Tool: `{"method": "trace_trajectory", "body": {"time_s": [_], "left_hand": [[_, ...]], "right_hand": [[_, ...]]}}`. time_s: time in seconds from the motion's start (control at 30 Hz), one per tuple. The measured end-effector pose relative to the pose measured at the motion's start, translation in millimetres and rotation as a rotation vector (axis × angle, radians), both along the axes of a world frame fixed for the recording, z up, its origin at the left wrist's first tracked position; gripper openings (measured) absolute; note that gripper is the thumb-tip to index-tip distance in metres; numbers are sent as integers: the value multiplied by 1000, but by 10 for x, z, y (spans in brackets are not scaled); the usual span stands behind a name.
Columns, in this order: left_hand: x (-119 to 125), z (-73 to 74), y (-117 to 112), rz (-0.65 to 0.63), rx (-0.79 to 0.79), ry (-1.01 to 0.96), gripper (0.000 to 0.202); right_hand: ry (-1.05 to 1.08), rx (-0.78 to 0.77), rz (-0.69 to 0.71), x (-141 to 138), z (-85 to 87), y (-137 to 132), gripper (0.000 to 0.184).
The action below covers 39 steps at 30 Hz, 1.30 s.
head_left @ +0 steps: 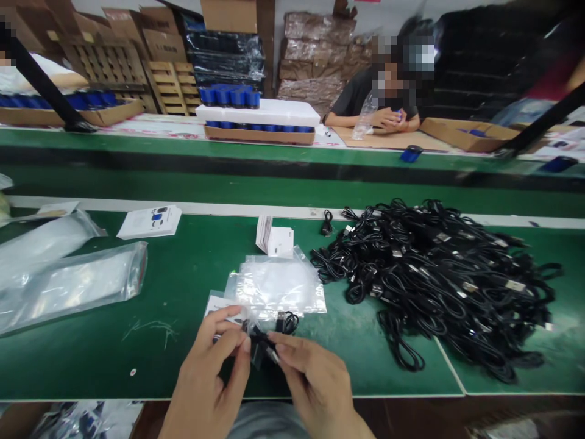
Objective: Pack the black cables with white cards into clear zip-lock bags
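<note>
My left hand [212,369] is closed in a pinch on a small clear plastic bag [250,318], near the table's front edge. Fingers of my right hand [315,375] grip a bundled black USB cable [264,342] at the bag; whether part of it is inside I cannot tell. Just beyond lies another coiled black cable [289,322]. A white printed leaflet [218,302] shows partly behind my left fingers. Farther off is a stack of clear plastic bags [278,283], with a folded stack of leaflets [280,241] behind it.
A large heap of black cables [429,274] covers the right of the green table [183,360]. On the left are large clear plastic packs [86,280] and a leaflet pile [150,221]. Across the raised conveyor sits a person [388,103], near a tray of blue cylinders [260,133].
</note>
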<state>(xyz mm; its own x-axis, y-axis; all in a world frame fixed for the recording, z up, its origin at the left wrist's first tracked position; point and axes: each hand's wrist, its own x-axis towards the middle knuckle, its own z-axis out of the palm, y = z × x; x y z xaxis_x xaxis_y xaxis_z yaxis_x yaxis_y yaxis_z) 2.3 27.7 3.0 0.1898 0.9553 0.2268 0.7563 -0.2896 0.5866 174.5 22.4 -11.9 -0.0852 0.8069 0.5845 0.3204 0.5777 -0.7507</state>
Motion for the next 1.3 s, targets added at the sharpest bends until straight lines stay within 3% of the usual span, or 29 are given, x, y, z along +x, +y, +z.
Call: {"method": "trace_trajectory", "body": {"time_s": [0.2,0.33,0.4,0.5,0.6,0.7,0.77,0.8,0.87,0.9,0.97,1.0,1.03,1.13,1.17,1.27,1.3], "left_hand": [[130,34,-101,102,-4,-75,18],[160,33,-159,113,7,-119,18],[171,31,-181,105,26,-132,19],[220,47,-213,48,126,-114,22],[267,89,-235,6,224,-67,25],[212,141,-215,-38,239,-23,24],[107,177,-167,-42,173,-10,10],[45,197,-133,-44,103,-17,17],[-60,241,-62,-74,-105,-57,59],[-92,266,-31,-108,-224,-82,71],[-108,312,15,-177,-389,-97,49],[-96,327,27,-173,-422,-93,29],[-79,335,33,-141,-423,-88,21],[-29,303,31,-11,-401,-148,33],[-20,279,26,8,-399,-198,34],[1,218,12,-20,-433,-361,31],[10,212,8,-23,-449,-422,29]], "right_hand": [[0,-60,-162,-109,3,-18,17],[-80,-144,-1,-124,67,-43,27],[-133,-113,32,-126,81,-46,28],[-165,-79,-129,-128,84,-33,16],[64,-277,-260,-112,118,6,16],[159,-571,-4,-69,205,63,9],[131,-655,139,-36,274,99,15],[121,-664,164,-22,306,115,20],[106,-658,201,-1,360,139,22],[92,-657,238,6,380,147,21],[107,-674,278,16,405,154,15],[160,-694,285,20,411,152,10],[230,-716,286,25,412,146,6],[361,-745,293,39,393,107,35],[326,-737,291,42,383,94,35],[163,-723,216,55,364,74,8],[133,-717,177,60,362,77,16]]}}
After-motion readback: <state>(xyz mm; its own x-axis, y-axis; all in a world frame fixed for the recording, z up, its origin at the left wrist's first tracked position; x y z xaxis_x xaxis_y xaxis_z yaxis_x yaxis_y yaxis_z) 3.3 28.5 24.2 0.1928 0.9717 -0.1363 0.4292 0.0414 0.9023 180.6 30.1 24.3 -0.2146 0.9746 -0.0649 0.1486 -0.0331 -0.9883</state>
